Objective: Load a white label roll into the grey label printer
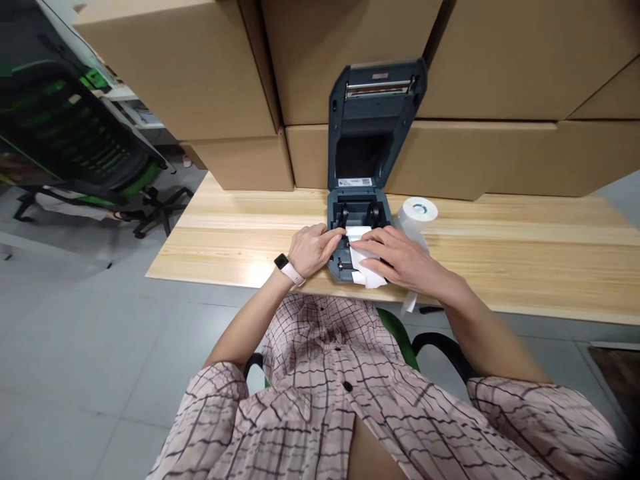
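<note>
Dark printer (359, 194) open on the table (500, 267), lid (370, 123) raised, leaving the bay (358, 215) reachable. Left hand (311, 250) lies at the rim (331, 212), seemingly steadying; right hand (400, 259) spreads over white paper (358, 257), perhaps flattening it. Either pinching? Can't tell.

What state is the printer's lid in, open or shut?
Open: the lid stands raised at the back of the printer, its underside and the space inside both showing.

No text is readable: print on the white label (355, 182) inside the lid (371, 119) seems too small.
</note>
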`<act>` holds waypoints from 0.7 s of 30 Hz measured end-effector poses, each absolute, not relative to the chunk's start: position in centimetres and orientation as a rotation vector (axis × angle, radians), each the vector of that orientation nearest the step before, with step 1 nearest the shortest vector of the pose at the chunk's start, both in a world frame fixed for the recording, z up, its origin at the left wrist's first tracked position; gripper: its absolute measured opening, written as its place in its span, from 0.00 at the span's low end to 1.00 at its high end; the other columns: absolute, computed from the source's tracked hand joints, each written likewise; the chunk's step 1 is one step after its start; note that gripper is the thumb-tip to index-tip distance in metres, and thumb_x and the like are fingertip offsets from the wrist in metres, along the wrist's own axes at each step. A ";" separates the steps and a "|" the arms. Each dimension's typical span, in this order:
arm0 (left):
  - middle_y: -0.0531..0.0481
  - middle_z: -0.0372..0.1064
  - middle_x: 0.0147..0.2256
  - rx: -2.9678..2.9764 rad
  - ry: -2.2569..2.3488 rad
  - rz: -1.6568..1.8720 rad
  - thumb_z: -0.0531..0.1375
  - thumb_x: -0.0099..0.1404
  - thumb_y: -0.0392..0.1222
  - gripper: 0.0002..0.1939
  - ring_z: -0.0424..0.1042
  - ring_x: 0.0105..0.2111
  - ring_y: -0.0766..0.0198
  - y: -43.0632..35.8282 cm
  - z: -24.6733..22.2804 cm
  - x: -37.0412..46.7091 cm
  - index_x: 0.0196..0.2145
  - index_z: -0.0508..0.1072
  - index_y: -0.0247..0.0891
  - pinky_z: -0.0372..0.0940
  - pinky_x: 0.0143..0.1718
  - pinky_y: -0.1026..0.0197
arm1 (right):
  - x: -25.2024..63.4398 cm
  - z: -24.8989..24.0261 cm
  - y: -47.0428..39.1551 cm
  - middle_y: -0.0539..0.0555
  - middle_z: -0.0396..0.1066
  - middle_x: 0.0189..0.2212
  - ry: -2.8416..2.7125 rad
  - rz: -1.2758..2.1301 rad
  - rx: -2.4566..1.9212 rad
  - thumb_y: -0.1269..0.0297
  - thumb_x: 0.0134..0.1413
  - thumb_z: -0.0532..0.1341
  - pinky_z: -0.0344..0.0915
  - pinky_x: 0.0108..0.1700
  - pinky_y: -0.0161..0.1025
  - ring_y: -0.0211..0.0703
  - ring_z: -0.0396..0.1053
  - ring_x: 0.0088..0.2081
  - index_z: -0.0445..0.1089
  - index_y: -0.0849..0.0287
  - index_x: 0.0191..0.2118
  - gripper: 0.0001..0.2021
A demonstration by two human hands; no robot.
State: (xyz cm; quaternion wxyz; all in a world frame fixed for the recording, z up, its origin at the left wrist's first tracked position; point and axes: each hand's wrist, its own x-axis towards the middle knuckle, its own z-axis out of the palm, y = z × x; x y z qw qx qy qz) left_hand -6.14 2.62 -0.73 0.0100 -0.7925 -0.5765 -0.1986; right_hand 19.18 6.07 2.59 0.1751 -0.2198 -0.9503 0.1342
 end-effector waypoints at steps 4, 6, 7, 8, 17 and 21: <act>0.46 0.73 0.32 -2.466 -1.825 -0.678 0.41 0.82 0.53 0.31 0.73 0.33 0.59 2.8 -0.8 -6.0 0.54 0.82 0.43 0.63 0.37 0.58 | 19.1 2.8 6.3 0.60 0.74 0.51 -2.746 0.335 -0.656 0.56 0.77 0.52 0.67 0.50 0.52 0.53 0.69 0.48 0.76 0.53 0.60 0.19; 0.46 0.74 0.32 -2.463 -1.826 -0.721 0.41 0.82 0.52 0.31 0.74 0.34 0.59 2.8 -0.9 -6.0 0.53 0.83 0.41 0.63 0.37 0.59 | 19.1 2.5 6.3 0.60 0.75 0.53 -2.732 0.306 -0.647 0.56 0.77 0.52 0.68 0.49 0.52 0.53 0.70 0.49 0.77 0.51 0.58 0.19; 0.46 0.74 0.31 -2.458 -1.827 -0.735 0.41 0.82 0.52 0.31 0.74 0.34 0.60 2.8 -0.9 -6.0 0.53 0.83 0.41 0.63 0.37 0.59 | 19.1 2.3 6.2 0.59 0.75 0.54 -2.714 0.282 -0.634 0.56 0.77 0.53 0.68 0.51 0.53 0.54 0.71 0.51 0.78 0.51 0.58 0.18; 0.46 0.74 0.31 -2.452 -1.827 -0.744 0.42 0.82 0.52 0.30 0.74 0.34 0.60 2.8 -1.0 -5.9 0.52 0.83 0.42 0.63 0.37 0.59 | 19.2 2.0 6.1 0.59 0.76 0.55 -2.691 0.245 -0.615 0.57 0.77 0.53 0.68 0.54 0.54 0.54 0.71 0.52 0.79 0.52 0.57 0.18; 0.47 0.72 0.30 -2.409 -1.798 -0.850 0.41 0.82 0.55 0.32 0.72 0.32 0.61 2.6 -1.5 -5.9 0.53 0.83 0.44 0.62 0.36 0.59 | 19.6 0.5 4.6 0.57 0.79 0.58 -2.570 -0.081 -0.536 0.63 0.75 0.57 0.63 0.68 0.59 0.51 0.77 0.55 0.79 0.55 0.57 0.15; 0.48 0.71 0.30 -2.400 -1.798 -0.879 0.40 0.82 0.56 0.33 0.71 0.31 0.61 2.6 -1.6 -5.9 0.52 0.84 0.44 0.62 0.35 0.59 | 19.4 0.5 3.7 0.59 0.80 0.57 -2.544 -0.182 -0.552 0.65 0.75 0.57 0.66 0.66 0.58 0.51 0.78 0.56 0.79 0.58 0.56 0.15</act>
